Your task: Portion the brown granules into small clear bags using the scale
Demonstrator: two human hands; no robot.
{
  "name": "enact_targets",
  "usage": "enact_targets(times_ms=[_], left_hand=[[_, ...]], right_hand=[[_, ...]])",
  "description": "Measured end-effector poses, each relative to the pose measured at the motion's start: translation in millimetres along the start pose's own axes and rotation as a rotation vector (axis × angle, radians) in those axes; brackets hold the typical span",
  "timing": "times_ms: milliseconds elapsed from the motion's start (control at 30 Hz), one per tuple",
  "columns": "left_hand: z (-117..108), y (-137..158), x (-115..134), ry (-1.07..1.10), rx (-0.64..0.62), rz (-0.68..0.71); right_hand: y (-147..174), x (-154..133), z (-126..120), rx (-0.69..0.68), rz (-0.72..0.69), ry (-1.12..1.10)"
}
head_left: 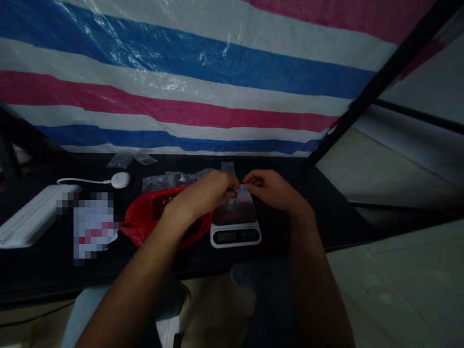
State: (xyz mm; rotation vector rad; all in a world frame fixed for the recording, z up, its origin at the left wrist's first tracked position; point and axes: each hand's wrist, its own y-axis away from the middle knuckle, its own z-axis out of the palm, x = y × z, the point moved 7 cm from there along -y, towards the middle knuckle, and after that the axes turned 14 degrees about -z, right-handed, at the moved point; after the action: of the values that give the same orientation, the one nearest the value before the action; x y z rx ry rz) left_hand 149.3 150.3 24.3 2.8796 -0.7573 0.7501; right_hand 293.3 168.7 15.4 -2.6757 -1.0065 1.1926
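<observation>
Over the steel plate of a white digital scale [235, 241], my two hands come close together. My left hand [219, 186] is closed, its fingertips pinching what looks like a small clear plastic bag [230, 199] with brassy bits showing by the fingers. From the other side my right hand [268, 186] is closed too, thumb and forefinger pinching the pale edge of the same bag. Left of the scale, partly under my left forearm, is an open red bag [139, 220] holding many small brownish metal pieces. The scale's display is too dim to read.
Clear plastic bags [157, 182] lie behind the red bag, more [123, 158] at the back left. A white round device with a cable [120, 180], a long white box [34, 217] and a blurred packet [93, 224] stand left. A striped sheet [203, 111] hangs behind the black table [326, 217].
</observation>
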Motion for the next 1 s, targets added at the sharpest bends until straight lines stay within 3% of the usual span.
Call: enact_targets(times_ms=[233,400,1000], left_hand=[[4.3,-2.1,-3.8,0.076,-0.065,-0.022],[3.2,-1.8,-5.1,0.115,-0.033,-0.035],[2.0,-0.6,-5.3,0.276,-0.026,-0.013]], right_hand=[[-1.6,-1.0,8.9,-0.056,0.020,-0.058],[1.5,-0.2,11.1,-0.113,0.055,-0.049],[1.4,5.2,8.6,-0.085,0.042,-0.079]])
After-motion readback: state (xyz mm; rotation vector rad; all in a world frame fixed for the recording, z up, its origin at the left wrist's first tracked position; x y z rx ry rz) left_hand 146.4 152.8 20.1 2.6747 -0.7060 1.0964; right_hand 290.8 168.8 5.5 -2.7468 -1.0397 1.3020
